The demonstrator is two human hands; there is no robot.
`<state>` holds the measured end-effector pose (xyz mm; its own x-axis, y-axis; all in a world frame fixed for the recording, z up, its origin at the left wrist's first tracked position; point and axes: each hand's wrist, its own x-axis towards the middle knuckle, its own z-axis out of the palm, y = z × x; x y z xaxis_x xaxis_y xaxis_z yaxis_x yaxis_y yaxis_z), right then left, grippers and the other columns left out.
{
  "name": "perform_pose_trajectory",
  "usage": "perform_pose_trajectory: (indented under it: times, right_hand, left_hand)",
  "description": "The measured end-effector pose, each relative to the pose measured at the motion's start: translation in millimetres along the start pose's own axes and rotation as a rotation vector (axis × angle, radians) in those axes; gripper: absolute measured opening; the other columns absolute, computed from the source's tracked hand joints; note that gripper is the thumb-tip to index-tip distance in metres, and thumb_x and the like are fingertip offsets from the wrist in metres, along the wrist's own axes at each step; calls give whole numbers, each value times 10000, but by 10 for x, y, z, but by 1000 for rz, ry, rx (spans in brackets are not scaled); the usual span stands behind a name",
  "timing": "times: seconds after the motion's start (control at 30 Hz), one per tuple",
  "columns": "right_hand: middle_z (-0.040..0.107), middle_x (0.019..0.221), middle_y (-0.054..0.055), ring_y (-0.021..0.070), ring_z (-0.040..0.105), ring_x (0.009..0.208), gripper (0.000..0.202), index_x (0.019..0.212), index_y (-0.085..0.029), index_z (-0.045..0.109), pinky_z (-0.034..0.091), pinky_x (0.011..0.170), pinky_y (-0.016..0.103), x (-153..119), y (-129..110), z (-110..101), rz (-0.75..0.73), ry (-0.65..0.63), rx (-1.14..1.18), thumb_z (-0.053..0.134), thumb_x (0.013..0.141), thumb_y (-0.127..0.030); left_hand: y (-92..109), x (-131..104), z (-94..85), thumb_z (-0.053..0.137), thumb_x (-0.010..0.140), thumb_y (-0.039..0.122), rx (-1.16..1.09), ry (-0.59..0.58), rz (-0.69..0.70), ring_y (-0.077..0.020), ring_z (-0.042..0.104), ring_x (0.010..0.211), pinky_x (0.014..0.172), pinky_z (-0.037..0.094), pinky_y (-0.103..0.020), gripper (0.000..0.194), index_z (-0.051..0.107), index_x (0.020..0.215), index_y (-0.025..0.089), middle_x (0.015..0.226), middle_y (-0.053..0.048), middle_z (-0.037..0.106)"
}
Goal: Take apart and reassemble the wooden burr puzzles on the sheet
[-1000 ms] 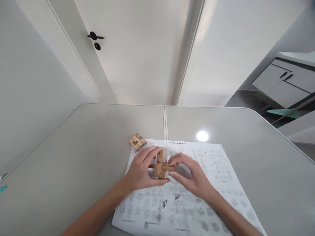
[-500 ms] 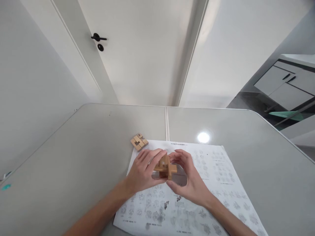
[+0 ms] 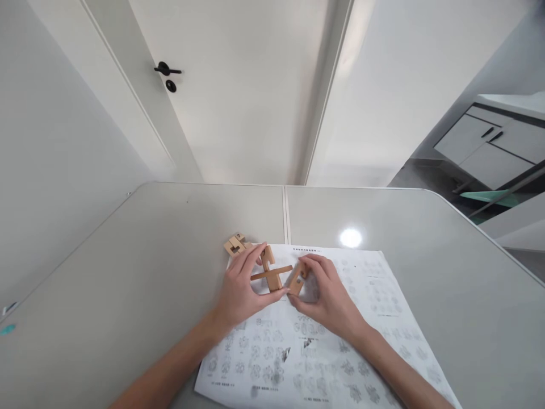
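Observation:
Over the printed sheet (image 3: 264,363), my left hand (image 3: 243,283) grips two crossed wooden pieces (image 3: 273,275) between thumb and fingers, one thin piece running across a wider notched one. Just to the right, my right hand (image 3: 330,289) pinches a separate notched wooden piece (image 3: 297,279) by its ends. The two held parts are apart, with a narrow gap between them. Beyond my left fingertips lies a flat group of light wooden pieces (image 3: 235,244), partly hidden by that hand.
The grey table (image 3: 128,284) has a seam down its middle and rounded far corners. Behind it stand a white door with a black handle (image 3: 167,69) and pale walls. A white cabinet (image 3: 489,142) is at the right.
The wooden assembly between my hands has come apart: one notched piece is now in my right hand, and the crossed pieces remain in my left, turned to another angle.

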<state>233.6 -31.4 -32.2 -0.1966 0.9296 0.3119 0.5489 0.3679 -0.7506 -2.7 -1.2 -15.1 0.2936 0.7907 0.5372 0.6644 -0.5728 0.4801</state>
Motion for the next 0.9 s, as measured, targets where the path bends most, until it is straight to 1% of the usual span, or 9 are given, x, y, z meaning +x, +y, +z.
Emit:
perform_pose_trajectory:
  times: [0.07,0.13,0.23,0.33,0.4,0.47,0.7,0.8,0.9]
  right_hand:
    - [538,1417,143,370,584,1275,653,1433,-315,487,563,1050,622,-6,-10,-5,-35,-17,-8,807,864,-286]
    - [529,1451,142,366,583,1297,603,1439,-324,500,569,1049,612,0,-29,-31,-50,-24,24,787,909,-322]
    - [568,1441,132,330,609,1294,408,1398,-319,565,580,1048,566,18,-77,-81,-75,-12,113,684,1008,-320]
    - [689,1270,102,294,661,1212,251,1299,-311,640,598,1002,519,28,-123,-105,-138,-6,181,603,1056,-262]
    - [737,1139,78,270,699,1081,200,1235,-304,664,621,913,476,25,-144,-102,-167,-15,212,592,1059,-241]
    - [757,1076,65,249,714,972,160,1188,-294,671,630,830,435,17,-156,-94,-168,-30,245,587,1062,-244]
    - [775,1072,59,229,740,959,167,1169,-280,670,633,763,356,-29,-186,-93,-126,-64,295,531,1084,-244]
    - [768,1010,50,214,721,864,164,1159,-275,678,615,706,334,-35,-222,-98,-140,-96,287,538,1082,-239]
    - [751,944,48,209,687,795,160,1128,-266,686,588,653,323,-30,-260,-105,-145,-127,276,533,1086,-244]
  left_hand:
    - [15,3,-1,915,752,497,3,-16,24,-304,727,1061,1021,586,-508,938,446,1525,248,1375,-149,668]
    - [40,10,-10,908,759,512,7,-27,44,-315,729,1081,1031,583,-511,934,449,1524,240,1365,-154,677]
    - [67,14,-23,901,764,529,2,-47,78,-344,710,1163,1047,576,-513,920,464,1512,222,1356,-162,686]
    - [64,0,-24,914,742,539,-13,-87,101,-346,712,1176,1059,572,-511,953,469,1523,223,1355,-159,694]
    - [49,-16,-17,915,732,557,-21,-114,119,-354,705,1204,1077,558,-520,991,455,1548,231,1366,-158,697]
    - [35,-31,-10,904,738,575,-29,-132,140,-364,691,1242,1090,547,-524,1019,429,1575,240,1381,-160,695]
    - [53,-46,-28,869,806,556,-71,-197,175,-359,644,1315,1124,522,-526,1031,327,1632,261,1458,-167,632]
    - [64,-37,-54,838,861,510,-86,-207,112,-352,616,1352,1130,525,-511,948,338,1629,270,1501,-164,588]
    - [59,-18,-65,839,874,471,-106,-196,73,-351,590,1381,1141,520,-514,901,363,1614,278,1522,-160,560]
